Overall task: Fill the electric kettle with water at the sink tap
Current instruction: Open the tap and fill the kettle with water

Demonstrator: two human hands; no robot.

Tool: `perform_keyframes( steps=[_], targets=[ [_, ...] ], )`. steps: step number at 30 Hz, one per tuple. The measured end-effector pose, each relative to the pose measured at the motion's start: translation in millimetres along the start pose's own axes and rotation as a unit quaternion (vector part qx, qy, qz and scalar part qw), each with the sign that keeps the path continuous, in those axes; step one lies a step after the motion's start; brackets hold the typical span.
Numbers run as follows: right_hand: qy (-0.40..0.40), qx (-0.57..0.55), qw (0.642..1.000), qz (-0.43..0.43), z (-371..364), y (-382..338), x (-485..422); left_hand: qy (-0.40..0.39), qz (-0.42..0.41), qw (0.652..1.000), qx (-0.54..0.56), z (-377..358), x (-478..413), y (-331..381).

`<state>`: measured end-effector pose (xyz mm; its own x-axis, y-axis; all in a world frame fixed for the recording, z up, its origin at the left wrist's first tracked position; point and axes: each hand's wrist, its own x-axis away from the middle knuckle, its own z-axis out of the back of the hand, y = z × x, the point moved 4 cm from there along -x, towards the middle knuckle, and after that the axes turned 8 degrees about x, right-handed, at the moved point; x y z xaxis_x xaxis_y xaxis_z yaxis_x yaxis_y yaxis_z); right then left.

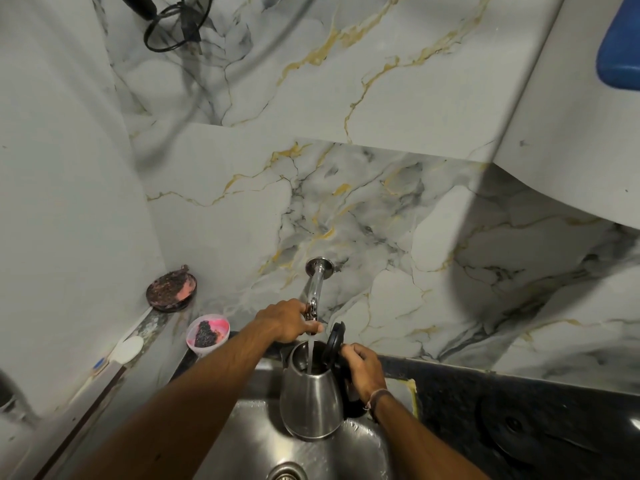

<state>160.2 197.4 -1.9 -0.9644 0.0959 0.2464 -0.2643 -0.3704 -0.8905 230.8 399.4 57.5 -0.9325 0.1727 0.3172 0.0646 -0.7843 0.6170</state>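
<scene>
1. Far left of the left hand: round pink-stained dish (172, 288) propped in the wall corner; just beside the forearm, pink tub (207, 330) holding a dark scrubber.
2. Left hand (284, 321): closed around the tap (316, 295) near its outlet, fingers wrapped on the chrome spout. Tap fixed to the marble-patterned wall (346, 202).
3. Below the left hand: thin stream of water (310, 355) falling from the outlet straight into the open mouth of the electric kettle (311, 396).
4. Kettle: steel body, upright, held over the sink (249, 431), between the two hands; black lid (333, 342) flipped up, just left of the right hand.
5. Right hand (362, 370): clenched on the kettle's black handle, thread band at the wrist.
6. Right of the right hand: dark countertop (485, 403).
</scene>
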Motion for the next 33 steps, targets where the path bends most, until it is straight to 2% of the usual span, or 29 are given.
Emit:
perform_keyframes(
  steps=[33],
  targets=[
    [0.012,0.011,1.0,-0.003,-1.3,4.1,-2.5,0.009,0.015,1.0,-0.013,3.7,7.0,5.1]
  ],
)
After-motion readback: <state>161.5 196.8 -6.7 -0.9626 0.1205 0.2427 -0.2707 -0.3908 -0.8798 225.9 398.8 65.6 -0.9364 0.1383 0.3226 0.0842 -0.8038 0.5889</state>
